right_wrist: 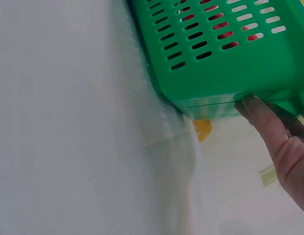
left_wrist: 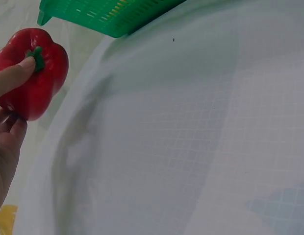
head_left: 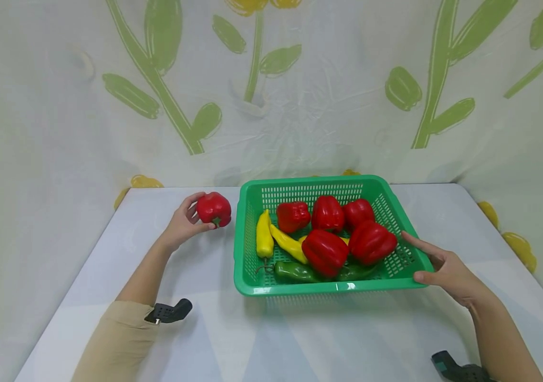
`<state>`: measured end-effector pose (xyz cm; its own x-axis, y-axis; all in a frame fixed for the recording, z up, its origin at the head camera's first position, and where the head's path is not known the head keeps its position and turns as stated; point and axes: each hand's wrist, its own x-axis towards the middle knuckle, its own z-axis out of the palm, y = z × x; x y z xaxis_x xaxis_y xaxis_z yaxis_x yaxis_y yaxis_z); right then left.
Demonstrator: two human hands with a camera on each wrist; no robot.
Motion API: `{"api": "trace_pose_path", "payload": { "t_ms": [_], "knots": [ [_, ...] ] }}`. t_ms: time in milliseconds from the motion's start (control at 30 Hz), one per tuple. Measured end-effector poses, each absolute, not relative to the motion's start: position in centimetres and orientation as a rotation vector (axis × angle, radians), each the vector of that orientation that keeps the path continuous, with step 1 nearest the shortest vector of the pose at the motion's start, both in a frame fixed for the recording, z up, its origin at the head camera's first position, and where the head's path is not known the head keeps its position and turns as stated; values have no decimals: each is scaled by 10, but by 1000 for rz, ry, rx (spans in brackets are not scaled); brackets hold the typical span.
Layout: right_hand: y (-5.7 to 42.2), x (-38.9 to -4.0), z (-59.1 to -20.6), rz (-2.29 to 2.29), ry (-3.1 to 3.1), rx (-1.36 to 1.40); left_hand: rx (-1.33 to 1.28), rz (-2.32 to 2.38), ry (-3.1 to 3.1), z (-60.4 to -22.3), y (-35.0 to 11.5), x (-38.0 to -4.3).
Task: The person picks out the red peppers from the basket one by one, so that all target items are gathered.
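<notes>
A red bell pepper (head_left: 213,209) with a green stem is held up by my left hand (head_left: 182,225), left of the basket. In the left wrist view the thumb (left_wrist: 14,77) lies by the stem of that bell pepper (left_wrist: 46,93), with other fingers beneath. My right hand (head_left: 453,276) grips the green plastic basket (head_left: 295,289) at its right front corner, thumb on the outside and a finger over the rim. The right wrist view shows the fingers against the slotted basket wall (right_wrist: 211,78).
Inside the basket lie several red bell peppers (head_left: 325,252), long yellow peppers (head_left: 264,236) and green peppers (head_left: 295,272). The white-covered table (head_left: 214,329) ends at a back edge before a curtain (head_left: 329,116) with printed leaves.
</notes>
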<state>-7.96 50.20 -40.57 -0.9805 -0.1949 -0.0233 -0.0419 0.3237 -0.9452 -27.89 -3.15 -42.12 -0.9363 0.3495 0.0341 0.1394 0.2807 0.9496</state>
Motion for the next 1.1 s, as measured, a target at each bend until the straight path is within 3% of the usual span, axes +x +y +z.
{"api": "trace_pose_path", "payload": {
  "t_ms": [433,1100],
  "knots": [
    [502,-80,-406,-1741,2445,-212,408,1648,2369,-446,-37,-296],
    [502,-79,-406,-1741,2450,-200,394,1512,2398,-433,-38,-306]
  ]
}}
